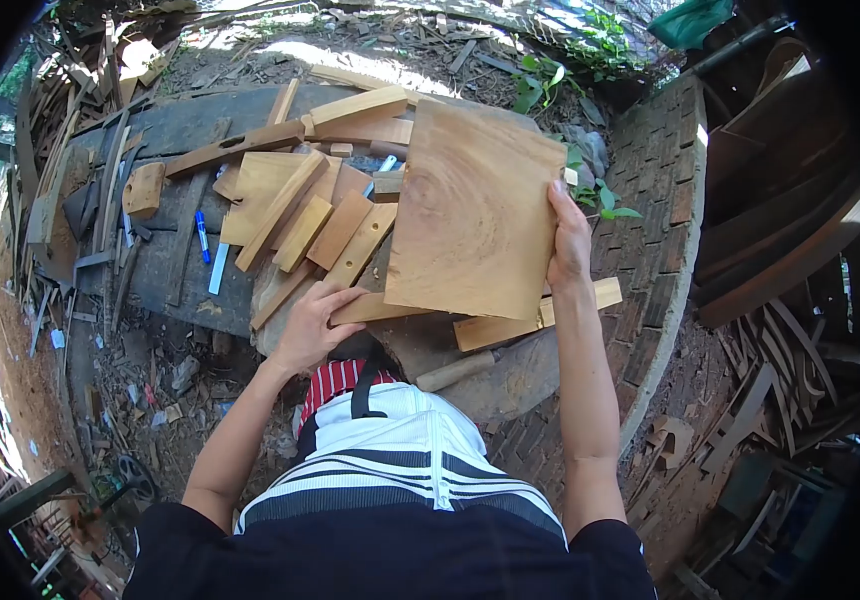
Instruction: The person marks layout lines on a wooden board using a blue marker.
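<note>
A broad, flat wooden board [475, 210] with a swirling grain is raised at its right edge by my right hand [570, 235], whose fingers wrap round that edge. Near the board's lower left corner, my left hand [320, 325] pinches the end of a narrow wooden piece [380, 308]. The other end of this piece passes beneath the board, out of sight. Just above my left hand lies a wooden strip with holes [362, 245], beside several short blocks [340, 230]. Under the board's lower right corner, another wooden piece [490, 332] sticks out.
A dark worktable [175, 245] carries a long slotted piece [235, 148], a blue marker [202, 235], a white strip [218, 268] and a rounded block [143, 190]. A wooden handle [455, 371] lies near my waist. A brick-patterned ledge [640, 230] curves along the right. Scrap wood surrounds the area.
</note>
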Demonstrator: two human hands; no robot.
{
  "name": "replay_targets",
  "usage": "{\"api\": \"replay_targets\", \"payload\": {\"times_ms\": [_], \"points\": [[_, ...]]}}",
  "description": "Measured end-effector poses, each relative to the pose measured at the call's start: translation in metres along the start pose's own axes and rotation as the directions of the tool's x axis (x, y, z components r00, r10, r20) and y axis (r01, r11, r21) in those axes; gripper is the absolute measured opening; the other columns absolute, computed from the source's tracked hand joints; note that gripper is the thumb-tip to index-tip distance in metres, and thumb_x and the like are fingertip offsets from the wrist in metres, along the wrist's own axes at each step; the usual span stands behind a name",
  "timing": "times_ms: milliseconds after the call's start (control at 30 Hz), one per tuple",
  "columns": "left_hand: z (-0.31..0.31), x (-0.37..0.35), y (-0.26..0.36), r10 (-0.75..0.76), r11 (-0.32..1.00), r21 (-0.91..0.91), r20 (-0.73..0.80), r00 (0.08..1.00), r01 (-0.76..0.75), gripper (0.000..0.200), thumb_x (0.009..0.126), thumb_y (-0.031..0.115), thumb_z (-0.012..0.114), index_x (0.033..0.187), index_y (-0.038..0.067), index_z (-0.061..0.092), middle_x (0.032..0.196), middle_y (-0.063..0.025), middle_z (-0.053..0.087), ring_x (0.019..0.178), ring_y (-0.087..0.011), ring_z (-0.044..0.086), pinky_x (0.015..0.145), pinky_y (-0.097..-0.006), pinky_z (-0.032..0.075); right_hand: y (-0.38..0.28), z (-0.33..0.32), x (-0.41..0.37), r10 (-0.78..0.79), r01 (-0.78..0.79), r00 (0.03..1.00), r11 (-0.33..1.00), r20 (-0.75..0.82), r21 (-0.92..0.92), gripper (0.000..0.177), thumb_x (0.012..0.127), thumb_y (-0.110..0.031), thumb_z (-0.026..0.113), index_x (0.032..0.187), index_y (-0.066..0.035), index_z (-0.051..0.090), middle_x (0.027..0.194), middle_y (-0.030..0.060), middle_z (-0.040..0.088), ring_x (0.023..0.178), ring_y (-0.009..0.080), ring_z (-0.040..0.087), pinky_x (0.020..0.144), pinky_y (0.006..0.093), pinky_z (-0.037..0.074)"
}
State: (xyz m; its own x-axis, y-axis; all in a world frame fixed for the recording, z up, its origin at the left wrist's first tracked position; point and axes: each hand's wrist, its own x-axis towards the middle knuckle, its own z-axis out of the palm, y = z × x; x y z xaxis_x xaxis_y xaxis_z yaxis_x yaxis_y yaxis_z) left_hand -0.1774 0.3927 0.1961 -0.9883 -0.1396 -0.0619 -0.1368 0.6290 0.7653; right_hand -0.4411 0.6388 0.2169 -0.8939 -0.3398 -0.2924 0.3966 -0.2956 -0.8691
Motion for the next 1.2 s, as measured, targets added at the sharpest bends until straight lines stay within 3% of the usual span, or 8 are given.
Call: {"api": "replay_targets", "payload": {"times_ms": [67,367,433,600,800,900,1033,1200], "points": [[-0.016,-0.016,-0.015,0.007,1.0,0.007,0.01,1.0,-0.007,0.046,0.071,0.017,0.079,0.114,0.005,0.067,0.101,-0.0113,0.063,0.097,-0.0308,0.06,0.085,-0.0369,0.047,0.0,0.003,-0.002,0.01,-0.009,1.0,1.0,0.019,-0.016,0.037,0.101,-0.028,0.053,0.126,-0.002,0.056,0.119,0.0078,0.065,0.102,0.0145,0.064,0.089,0.0299,0.051],[-0.12,-0.129,-0.075,-0.378,0.884,-0.25,0.118,0.918,0.396,0.049,0.075,0.017,0.08,0.119,0.002,0.065,0.106,-0.0052,0.062,0.099,-0.0158,0.057,0.089,-0.0298,0.043,-0.021,-0.049,-0.009,0.006,0.0,0.999,0.993,-0.049,0.119,0.038,0.102,-0.029,0.051,0.128,-0.001,0.055,0.12,0.0105,0.064,0.106,0.0183,0.064,0.093,0.0333,0.051],[-0.133,-0.161,-0.088,-0.563,0.72,-0.421,0.111,0.819,0.551,0.054,0.077,0.025,0.078,0.124,0.002,0.063,0.109,-0.0029,0.062,0.103,-0.0142,0.056,0.094,-0.029,0.041,-0.027,-0.065,-0.014,0.01,0.003,0.997,0.986,-0.075,0.169,0.041,0.102,-0.03,0.049,0.131,-0.001,0.051,0.125,0.0125,0.062,0.11,0.0208,0.063,0.097,0.0366,0.051],[-0.094,-0.173,-0.125,-0.687,0.608,-0.609,-0.081,0.723,0.51,0.057,0.081,0.028,0.077,0.128,0.0,0.061,0.114,-0.0024,0.06,0.107,-0.0135,0.056,0.094,-0.0279,0.041,-0.035,-0.069,-0.027,0.078,-0.066,0.996,0.972,-0.042,0.226,0.041,0.103,-0.028,0.046,0.133,-0.001,0.048,0.125,0.0141,0.061,0.11,0.0237,0.063,0.095,0.0395,0.052],[0.005,-0.112,-0.145,-0.519,0.855,-0.278,-0.454,0.724,0.438,0.046,0.084,0.016,0.075,0.125,0.001,0.061,0.103,-0.0055,0.062,0.1,-0.0161,0.059,0.09,-0.0277,0.044,0.003,-0.041,-0.027,0.154,-0.153,0.988,0.979,0.001,0.137,0.041,0.102,-0.029,0.049,0.131,0.0,0.05,0.123,0.0131,0.062,0.106,0.0217,0.065,0.093,0.037,0.053],[0.035,-0.093,-0.137,-0.47,0.876,-0.205,-0.567,0.677,0.436,0.048,0.08,0.014,0.078,0.123,0.0,0.061,0.104,-0.011,0.062,0.097,-0.0228,0.062,0.088,-0.0325,0.047,0.025,-0.025,-0.027,0.193,-0.193,0.981,0.981,-0.005,0.021,0.04,0.101,-0.032,0.051,0.127,-0.001,0.054,0.118,0.0118,0.065,0.101,0.0191,0.066,0.088,0.0343,0.055],[0.042,-0.081,-0.13,-0.394,0.888,-0.057,-0.606,0.691,0.456,0.047,0.078,0.013,0.077,0.12,0.0,0.061,0.103,-0.0148,0.061,0.098,-0.0298,0.063,0.088,-0.0354,0.048,0.04,-0.012,-0.023,0.244,-0.245,0.969,0.969,0.048,0.014,0.041,0.1,-0.031,0.052,0.127,-0.001,0.054,0.117,0.0108,0.065,0.1,0.0179,0.066,0.087,0.0329,0.055],[0.036,-0.07,-0.117,-0.386,0.869,0.097,-0.483,0.786,0.486,0.054,0.074,0.01,0.076,0.124,0.005,0.058,0.107,-0.0153,0.057,0.104,-0.0366,0.058,0.09,-0.042,0.047,0.037,-0.013,-0.026,0.239,-0.238,0.971,0.971,0.023,-0.018,0.039,0.1,-0.03,0.053,0.125,0.0,0.056,0.116,0.0106,0.066,0.099,0.0175,0.066,0.086,0.0322,0.055]]}}
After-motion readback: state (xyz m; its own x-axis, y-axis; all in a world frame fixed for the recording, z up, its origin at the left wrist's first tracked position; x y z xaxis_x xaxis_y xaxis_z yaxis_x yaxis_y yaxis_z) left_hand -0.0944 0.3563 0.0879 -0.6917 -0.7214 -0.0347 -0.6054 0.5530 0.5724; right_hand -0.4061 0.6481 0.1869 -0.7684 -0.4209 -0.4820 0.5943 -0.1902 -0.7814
